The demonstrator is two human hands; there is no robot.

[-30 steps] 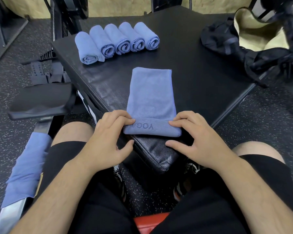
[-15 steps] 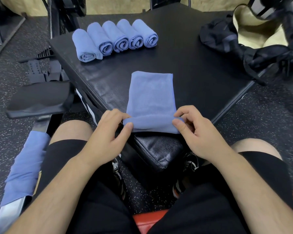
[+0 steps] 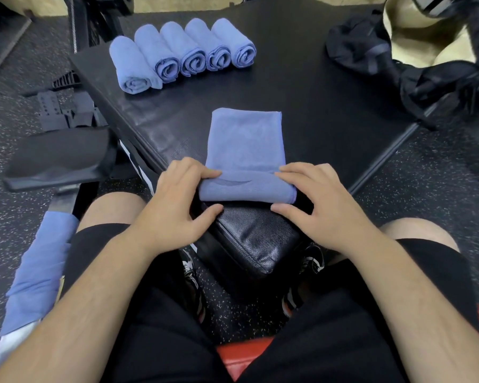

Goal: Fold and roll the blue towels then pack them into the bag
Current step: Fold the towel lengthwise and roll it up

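Roll ends are the hold points: left hand (image 3: 177, 205) and right hand (image 3: 317, 207) each pinch one end of the folded blue microfibre towel (image 3: 245, 142) at the near corner of the black padded worktop (image 3: 315, 100), the towel judged light, limp and prone to unrolling.

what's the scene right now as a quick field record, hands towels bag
left hand: grips near rolled end of folded towel
right hand: grips same end, other side
folded towel: roll started, rest flat on black pad
rolled towels: five, in a row, far left of pad
bag: open, far right, no towels seen inside
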